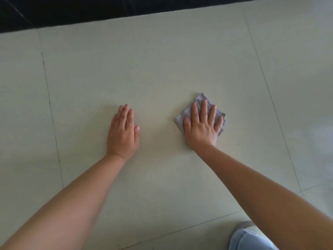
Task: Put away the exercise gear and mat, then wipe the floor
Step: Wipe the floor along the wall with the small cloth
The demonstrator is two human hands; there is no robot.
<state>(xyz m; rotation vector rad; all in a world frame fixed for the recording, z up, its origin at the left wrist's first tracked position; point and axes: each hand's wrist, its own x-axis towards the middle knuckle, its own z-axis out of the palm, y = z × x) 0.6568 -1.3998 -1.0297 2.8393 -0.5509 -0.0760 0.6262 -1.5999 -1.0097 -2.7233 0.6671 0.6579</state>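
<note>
- The pale cream tiled floor [162, 69] fills nearly the whole view, with thin dark grout lines crossing it: one runs down the left side, another slants down the right, and a third cuts across the lower part.
- A black glossy strip [90, 9] borders the floor along the top edge of the view.
- The right hand [201, 127] lies palm down on a small grey folded cloth [182, 115], fingers spread apart and stretched flat, pressing the cloth against the floor rather than clutching it.
- The cloth sits on the floor right of centre, roughly diamond-shaped as seen here; its corners and edges show beyond the fingertips, to the left of the thumb and along the little-finger side.
- The left hand [124, 132] rests palm down directly on the bare floor, left of the cloth and well apart from it, with its fingers straight and held close together and the thumb lying alongside; it holds nothing.
- Both bare forearms reach in from the lower corners of the view toward the hands.
- At the bottom right, a knee in light blue fabric [248, 240] shows beside the right forearm, with a grey rounded shape [246, 225] just above it; what that shape is cannot be told.
- A soft bright sheen lies on the tiles at the far right.
</note>
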